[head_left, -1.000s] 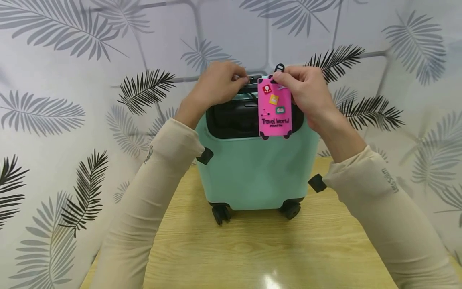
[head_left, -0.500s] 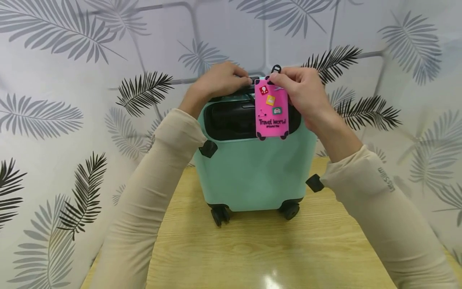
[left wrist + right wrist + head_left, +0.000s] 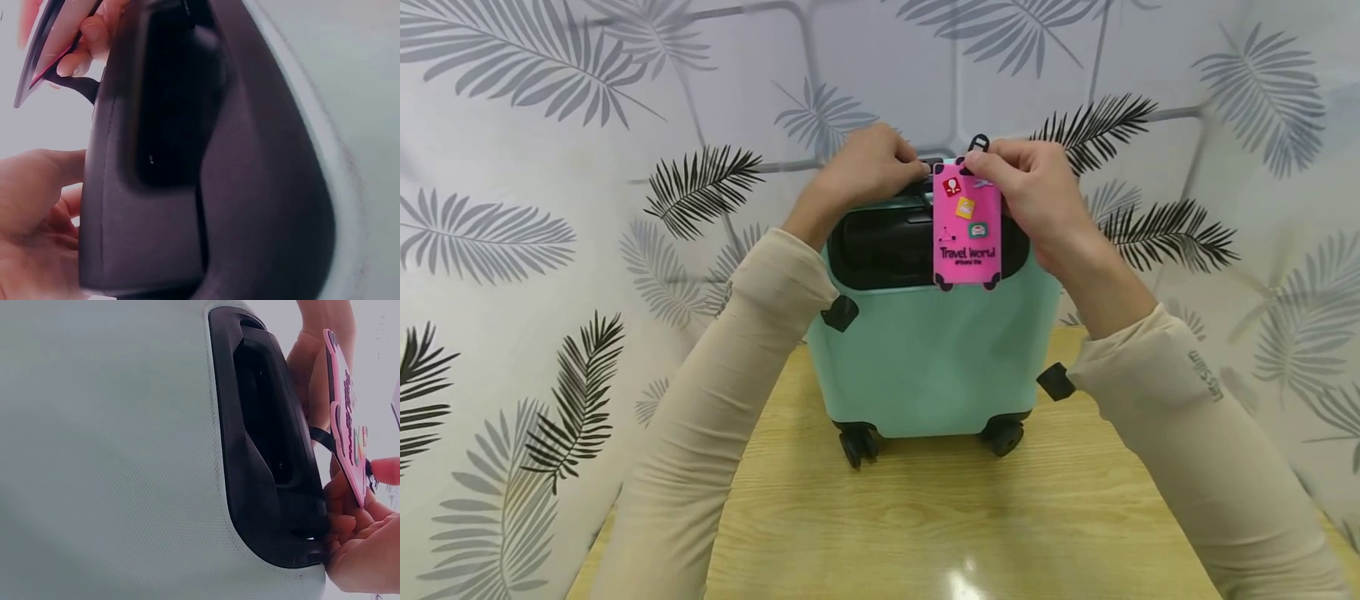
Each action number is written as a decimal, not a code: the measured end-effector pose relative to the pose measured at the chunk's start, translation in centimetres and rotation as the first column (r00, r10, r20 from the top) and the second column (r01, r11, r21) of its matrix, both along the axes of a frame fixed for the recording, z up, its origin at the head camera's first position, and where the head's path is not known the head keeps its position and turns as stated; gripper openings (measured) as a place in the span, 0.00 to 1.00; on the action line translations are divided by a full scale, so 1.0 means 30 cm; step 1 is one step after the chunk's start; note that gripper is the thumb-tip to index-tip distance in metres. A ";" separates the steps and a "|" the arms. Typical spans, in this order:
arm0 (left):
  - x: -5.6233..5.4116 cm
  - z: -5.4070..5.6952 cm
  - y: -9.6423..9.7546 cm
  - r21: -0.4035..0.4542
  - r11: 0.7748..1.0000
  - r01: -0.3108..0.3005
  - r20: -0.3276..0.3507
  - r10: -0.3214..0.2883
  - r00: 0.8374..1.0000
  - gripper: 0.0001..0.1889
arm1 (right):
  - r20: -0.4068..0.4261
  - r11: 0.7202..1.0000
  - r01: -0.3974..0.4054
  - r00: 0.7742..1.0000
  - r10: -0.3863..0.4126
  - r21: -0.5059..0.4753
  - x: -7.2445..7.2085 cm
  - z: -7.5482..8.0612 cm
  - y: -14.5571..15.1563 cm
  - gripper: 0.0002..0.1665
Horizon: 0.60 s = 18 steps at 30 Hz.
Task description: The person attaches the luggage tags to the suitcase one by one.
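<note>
Head view: my right hand [image 3: 1037, 187], right of upper centre, pinches the pink luggage tag [image 3: 967, 229] near its top edge; a small black buckle [image 3: 979, 142] pokes up above the thumb. Tag hangs face-on just right of centre, lettered "Travel World", with red, yellow and green emblems and black corners. It overlaps the black recessed panel [image 3: 880, 250] of a mint-green suitcase [image 3: 932, 358], upright at centre on black casters [image 3: 857, 446], on a wood-grain table [image 3: 910, 525] across the lower middle. My left hand [image 3: 872, 171], just left of the tag, is bent, thumb tip at the suitcase's top. Beige sleeves [image 3: 722, 400] cover both forearms; leaf-print sheeting [image 3: 587, 192] forms the background. Left wrist view: the black carry handle [image 3: 150, 250] runs top to bottom, left of centre; my left hand lies at lower left, partly hidden behind it, so whether it clasps handle or strap I cannot tell. The black strap [image 3: 78, 83], upper left, spans tag and handle. Right wrist view: handle right of centre; tag seen obliquely at right, my right thumb on its printed side, fingers behind; left hand at upper right, beyond the handle.
</note>
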<state>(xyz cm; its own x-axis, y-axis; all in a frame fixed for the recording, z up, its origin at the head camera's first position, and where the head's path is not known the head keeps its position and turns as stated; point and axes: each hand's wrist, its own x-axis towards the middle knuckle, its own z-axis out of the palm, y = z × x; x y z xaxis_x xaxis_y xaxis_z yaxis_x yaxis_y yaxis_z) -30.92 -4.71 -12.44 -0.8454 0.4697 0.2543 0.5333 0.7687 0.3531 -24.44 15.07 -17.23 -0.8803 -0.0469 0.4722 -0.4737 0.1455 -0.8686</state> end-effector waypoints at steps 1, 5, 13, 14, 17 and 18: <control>-0.001 -0.002 0.001 0.013 1.000 0.004 -0.002 -0.004 1.000 0.20 | -0.002 1.000 0.002 1.000 -0.002 0.003 0.000 -0.001 0.000 0.18; -0.004 -0.014 0.001 0.051 0.998 0.022 -0.021 -0.021 1.000 0.18 | -0.003 1.000 0.017 1.000 -0.017 0.024 0.001 -0.003 -0.003 0.20; -0.005 -0.035 0.003 0.184 0.983 -0.012 0.006 0.011 1.000 0.12 | -0.001 0.997 0.022 1.000 -0.022 0.069 0.006 -0.004 -0.013 0.16; -0.004 -0.036 0.003 0.207 0.978 -0.025 0.021 0.021 1.000 0.11 | -0.003 0.997 0.022 1.000 -0.022 0.071 0.008 -0.004 -0.014 0.16; -0.004 -0.038 0.005 0.266 0.962 -0.064 0.083 0.044 0.996 0.12 | -0.005 0.998 0.015 1.000 -0.015 0.069 0.014 -0.006 -0.020 0.15; -0.005 -0.038 0.005 0.278 0.958 -0.074 0.096 0.049 0.994 0.12 | -0.007 0.998 0.013 1.000 -0.013 0.066 0.015 -0.007 -0.022 0.15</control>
<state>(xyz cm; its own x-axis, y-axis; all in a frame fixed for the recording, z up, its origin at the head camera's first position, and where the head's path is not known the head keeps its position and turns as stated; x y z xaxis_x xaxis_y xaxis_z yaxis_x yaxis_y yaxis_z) -31.07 -4.57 -13.58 -0.8950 0.3367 0.2926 0.4460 0.6620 0.6023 -24.01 14.41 -17.45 -0.8779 -0.0666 0.4742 -0.4770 0.2084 -0.8539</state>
